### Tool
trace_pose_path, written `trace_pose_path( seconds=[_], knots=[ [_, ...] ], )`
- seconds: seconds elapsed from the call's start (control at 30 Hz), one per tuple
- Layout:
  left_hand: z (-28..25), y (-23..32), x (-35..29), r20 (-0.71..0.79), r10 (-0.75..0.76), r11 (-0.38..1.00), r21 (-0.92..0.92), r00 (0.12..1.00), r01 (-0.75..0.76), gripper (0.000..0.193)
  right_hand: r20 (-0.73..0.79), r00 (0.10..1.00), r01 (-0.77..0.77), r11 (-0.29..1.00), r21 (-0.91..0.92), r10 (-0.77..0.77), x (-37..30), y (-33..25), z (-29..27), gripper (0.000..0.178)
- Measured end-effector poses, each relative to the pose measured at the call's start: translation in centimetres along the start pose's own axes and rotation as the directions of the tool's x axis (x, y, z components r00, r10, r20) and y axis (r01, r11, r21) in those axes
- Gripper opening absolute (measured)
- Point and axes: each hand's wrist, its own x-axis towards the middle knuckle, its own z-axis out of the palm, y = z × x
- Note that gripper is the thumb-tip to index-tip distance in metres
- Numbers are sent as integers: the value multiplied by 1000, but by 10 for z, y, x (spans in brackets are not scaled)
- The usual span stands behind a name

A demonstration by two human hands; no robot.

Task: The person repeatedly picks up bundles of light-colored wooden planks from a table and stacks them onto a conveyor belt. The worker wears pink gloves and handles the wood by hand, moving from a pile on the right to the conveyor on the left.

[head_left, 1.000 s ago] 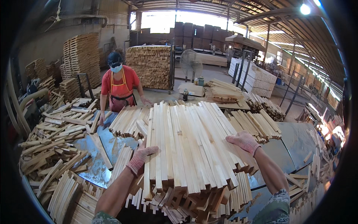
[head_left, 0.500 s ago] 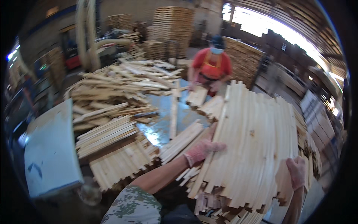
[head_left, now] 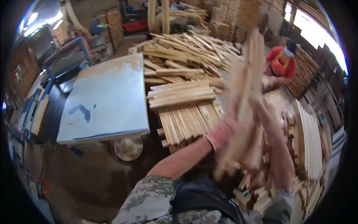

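A bundle of pale wooden strips [head_left: 250,71] stands steeply tilted between my hands, smeared by motion. My left hand [head_left: 230,126], in a thin glove with a pinkish cuff, is closed round its left side. At the bundle's right side is my right hand [head_left: 264,114], also gloved and closed against the strips; its fingers are blurred. Just left of the bundle, a neat row of strips [head_left: 181,93] lies across another layer of strips [head_left: 188,121] whose ends point toward me.
Left stands a pale blue-white tabletop [head_left: 108,100], with a round light-coloured object [head_left: 128,148] below its near edge. Loose boards [head_left: 186,52] are heaped at the back. A co-worker in red [head_left: 280,65] stands far right. Stacked strips [head_left: 309,142] are at my right.
The wide sheet of strips between my hands has become a narrow, steep bundle. My hands have come closer together, and the view has swung left, bringing the tabletop further in.
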Motion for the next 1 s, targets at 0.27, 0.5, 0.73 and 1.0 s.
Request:
trace_pose_path(
  seconds=[0.27,0.5,0.73,1.0],
  knots=[
    [-180,-153,-21,-338,-250,967,-129,907,218,57,77,997,-31,808,589,-18,55,28,282,101],
    [-205,-95,-119,-508,-384,909,-61,771,413,42,151,988,-31,951,308,-16,0,-1,351,114],
    [-223,-72,-124,-533,-448,890,-186,718,416,55,155,986,2,937,350,-60,-9,-26,349,107],
    [-236,-31,-140,-580,-314,945,-118,752,304,64,145,965,155,924,351,-217,0,-53,376,96]
  ],
)
